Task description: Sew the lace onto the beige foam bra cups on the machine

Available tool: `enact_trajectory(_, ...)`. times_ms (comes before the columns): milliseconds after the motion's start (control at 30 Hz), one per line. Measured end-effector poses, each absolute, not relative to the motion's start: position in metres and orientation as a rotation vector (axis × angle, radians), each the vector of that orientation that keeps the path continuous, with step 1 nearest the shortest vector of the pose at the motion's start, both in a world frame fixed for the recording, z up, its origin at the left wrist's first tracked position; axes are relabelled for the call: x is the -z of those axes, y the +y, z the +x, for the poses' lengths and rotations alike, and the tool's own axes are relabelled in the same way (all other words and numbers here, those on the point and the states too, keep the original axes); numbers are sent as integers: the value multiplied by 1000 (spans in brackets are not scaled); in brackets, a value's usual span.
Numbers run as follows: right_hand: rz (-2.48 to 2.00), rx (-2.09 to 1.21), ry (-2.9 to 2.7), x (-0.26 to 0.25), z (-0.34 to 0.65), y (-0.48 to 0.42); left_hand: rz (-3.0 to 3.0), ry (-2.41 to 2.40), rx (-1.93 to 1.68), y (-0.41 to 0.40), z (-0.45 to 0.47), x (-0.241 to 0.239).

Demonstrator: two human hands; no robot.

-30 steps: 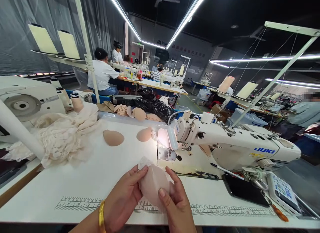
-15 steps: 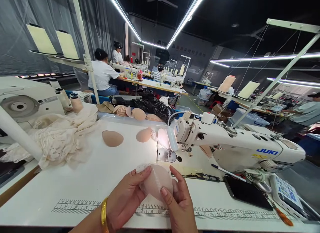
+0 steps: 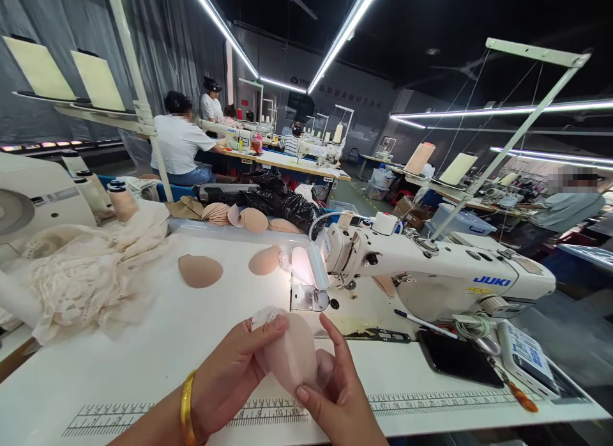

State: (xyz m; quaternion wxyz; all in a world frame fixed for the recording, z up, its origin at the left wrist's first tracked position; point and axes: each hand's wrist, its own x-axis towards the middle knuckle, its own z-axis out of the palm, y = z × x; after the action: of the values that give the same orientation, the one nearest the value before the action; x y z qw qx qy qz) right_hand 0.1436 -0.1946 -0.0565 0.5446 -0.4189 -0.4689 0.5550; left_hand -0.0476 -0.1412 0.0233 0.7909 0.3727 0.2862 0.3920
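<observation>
A beige bra cup (image 3: pixel 293 353) with a sheer, lace-edged covering and a seam down its middle is held up before me, over the table's front part. My left hand (image 3: pixel 234 363) grips its upper left side, thumb on top, a gold bangle at the wrist. At its lower right edge my right hand (image 3: pixel 335 382) pinches with the thumb; the index finger points up, clear of the cup, and the other fingers are partly hidden behind it. Just beyond stands a sewing machine (image 3: pixel 421 261), its lamp lighting the needle plate (image 3: pixel 309 298).
Loose bra cups (image 3: pixel 201 270) lie on the white table, with several stacked (image 3: pixel 218 213) at its back. Cream lace fabric (image 3: pixel 90 267) is heaped at left. Thread snips (image 3: pixel 387 335), a pen (image 3: pixel 426 323) and a black phone (image 3: pixel 457 358) lie at right. Co-workers sit farther back.
The right thumb has slid down to the cup's lower edge, and the cup is turned a little, its seam more upright. My view has shifted slightly to the right.
</observation>
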Motion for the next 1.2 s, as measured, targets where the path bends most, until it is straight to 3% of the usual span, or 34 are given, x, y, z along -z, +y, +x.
enact_trajectory(67,-1050,-1136,-1474,52,168,-186,1150,510,-645,-135,-56,-31)
enact_trajectory(200,-801,-154,-2269,34,207,-140,2180,282,-348,-112,-55,-32)
enact_trajectory(267,-725,289,-2420,31,215,-108,2556,256,-344,-93,-46,-25)
enact_trajectory(333,-709,519,-2508,33,218,-81,2699,282,-305,-70,-37,-15)
enact_trajectory(500,-868,380,-2502,45,224,-65,2636,347,-139,-32,-29,6)
enact_trajectory(767,-1016,101,-2469,39,230,-80,2662,351,-311,-39,-32,24)
enact_trajectory(1200,-1218,202,-2448,43,234,-78,2712,362,-375,-22,-23,38)
